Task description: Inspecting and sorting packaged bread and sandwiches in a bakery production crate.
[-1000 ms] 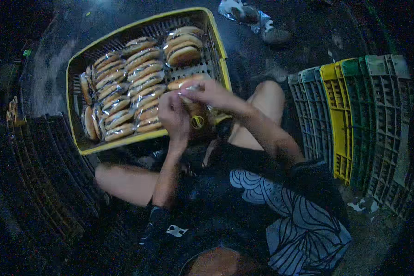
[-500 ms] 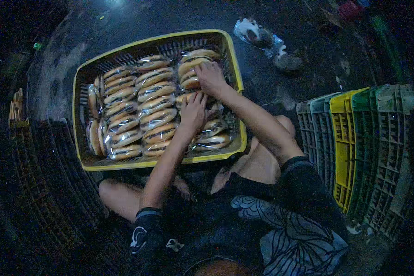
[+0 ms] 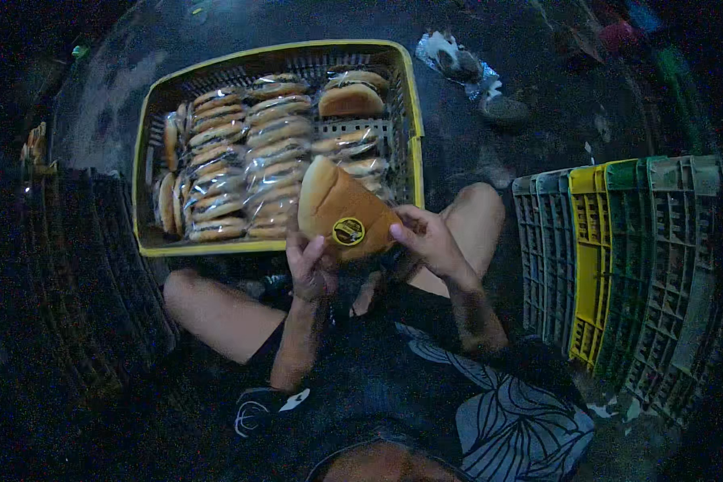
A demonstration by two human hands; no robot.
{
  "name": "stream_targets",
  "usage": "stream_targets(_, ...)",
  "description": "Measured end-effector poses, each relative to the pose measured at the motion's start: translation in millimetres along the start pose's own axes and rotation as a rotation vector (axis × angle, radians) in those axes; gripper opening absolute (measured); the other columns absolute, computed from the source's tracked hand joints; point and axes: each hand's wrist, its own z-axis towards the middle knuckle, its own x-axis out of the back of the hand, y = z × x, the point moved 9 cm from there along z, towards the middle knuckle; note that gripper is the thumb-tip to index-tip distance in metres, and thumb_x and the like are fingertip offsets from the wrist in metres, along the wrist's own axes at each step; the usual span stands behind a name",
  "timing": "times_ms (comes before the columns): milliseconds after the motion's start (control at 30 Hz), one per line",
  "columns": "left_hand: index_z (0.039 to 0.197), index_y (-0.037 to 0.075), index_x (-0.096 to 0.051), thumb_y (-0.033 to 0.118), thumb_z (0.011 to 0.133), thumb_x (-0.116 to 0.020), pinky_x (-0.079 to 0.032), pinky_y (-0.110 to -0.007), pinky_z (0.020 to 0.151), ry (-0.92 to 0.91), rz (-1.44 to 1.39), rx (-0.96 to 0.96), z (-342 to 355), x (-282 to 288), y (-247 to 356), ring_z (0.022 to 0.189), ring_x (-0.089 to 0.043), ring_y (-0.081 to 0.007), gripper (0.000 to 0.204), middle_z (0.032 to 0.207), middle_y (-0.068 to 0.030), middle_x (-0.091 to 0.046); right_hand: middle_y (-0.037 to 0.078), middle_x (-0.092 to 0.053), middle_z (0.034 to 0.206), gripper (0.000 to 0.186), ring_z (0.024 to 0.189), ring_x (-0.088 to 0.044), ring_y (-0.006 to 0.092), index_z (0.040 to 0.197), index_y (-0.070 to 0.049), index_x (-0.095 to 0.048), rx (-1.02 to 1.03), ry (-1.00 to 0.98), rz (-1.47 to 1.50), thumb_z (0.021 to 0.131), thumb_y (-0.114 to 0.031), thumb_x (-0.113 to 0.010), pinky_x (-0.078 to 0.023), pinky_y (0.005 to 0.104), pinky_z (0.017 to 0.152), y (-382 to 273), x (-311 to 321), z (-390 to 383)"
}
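A wedge-shaped golden-brown bread (image 3: 339, 198) with a round black and yellow sticker is held up between both hands, over the near edge of a yellow-rimmed crate (image 3: 217, 248). My left hand (image 3: 309, 265) grips its lower left corner, thumb on the front. At its right corner my right hand (image 3: 427, 239) pinches with thumb and fingers. Behind it, rows of filled breads in clear wrap (image 3: 279, 145) stand on edge in the crate. A gap in the right-hand row bares the crate's slotted bottom, with another bread (image 3: 351, 100) leaning just beyond.
Upright crates in grey, yellow and green (image 3: 590, 257) stand in a row at my right. Dark crates (image 3: 96, 265) line the left side. Two cats (image 3: 502, 108) are on the dark floor beyond the crate's right corner, beside crumpled silvery wrapping.
Both hands have come out of the right-hand row and back toward me, lifting a bread from it. A gap now shows in that row.
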Motion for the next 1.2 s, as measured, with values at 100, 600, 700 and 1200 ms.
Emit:
stream_targets(100,0.125,0.0,-0.021,0.01,0.063,-0.062,-0.035,-0.035,0.089,-0.048,0.244,0.005,-24,9,1,0.105,-0.042,-0.0249,0.075,0.118,-0.0148,-0.037,0.007,-0.056,0.091,0.042,0.087,-0.049,0.0133,0.101,0.001,-0.05,0.261,0.188,0.066,0.08,-0.036,-0.051,-0.038,0.0265,0.08,-38,4,-15)
stream_targets(600,0.127,0.002,-0.019,0.031,0.063,-0.067,-0.031,-0.032,0.092,-0.271,0.21,0.03,-60,-19,2,0.11,-0.039,-0.022,0.085,0.121,-0.0136,-0.037,0.001,-0.053,0.07,0.019,0.067,-0.048,0.008,0.078,-0.002,-0.051,0.434,0.155,0.069,0.085,-0.019,-0.046,-0.041,0.0238,0.062,-81,-3,-79)
stream_targets(700,0.122,-0.002,-0.029,0.031,0.063,-0.067,-0.035,-0.03,0.087,-0.415,0.08,0.213,-64,-51,5,0.105,-0.044,-0.0203,0.078,0.12,-0.0135,-0.039,0.002,-0.055,0.077,0.019,0.07,-0.051,0.0101,0.086,-0.003,-0.051,0.277,-0.314,0.637,0.086,-0.02,-0.043,-0.042,0.0242,0.069,-59,-39,-78)
stream_targets(1200,0.095,-0.004,-0.05,0.018,0.08,-0.052,-0.043,-0.031,0.078,-0.303,0.033,0.104,-73,-42,-2,0.087,-0.054,-0.0175,0.027,0.094,-0.0118,-0.056,0.003,-0.053,0.084,0.031,0.079,-0.049,0.0094,0.099,0.001,-0.05,0.361,-0.051,0.102,0.077,-0.019,-0.057,-0.039,0.0225,0.072,-71,-39,-58)
